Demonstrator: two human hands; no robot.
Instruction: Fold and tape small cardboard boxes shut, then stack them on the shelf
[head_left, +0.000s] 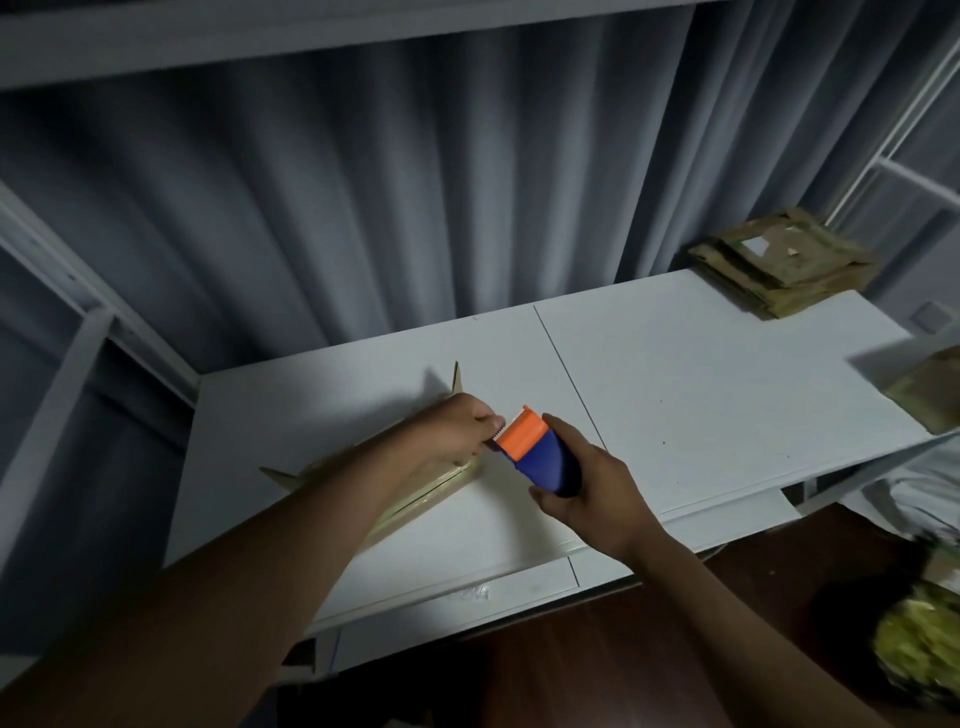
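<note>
One box (441, 486) under left grip (462, 431) pinching tape end; right grip (587, 488) clasps one dispenser (540, 457).

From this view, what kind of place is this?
Probably a small home packing corner: a white table before a grey curtain, flattened cardboard stacked at its far corner, a white metal frame around it.
</note>
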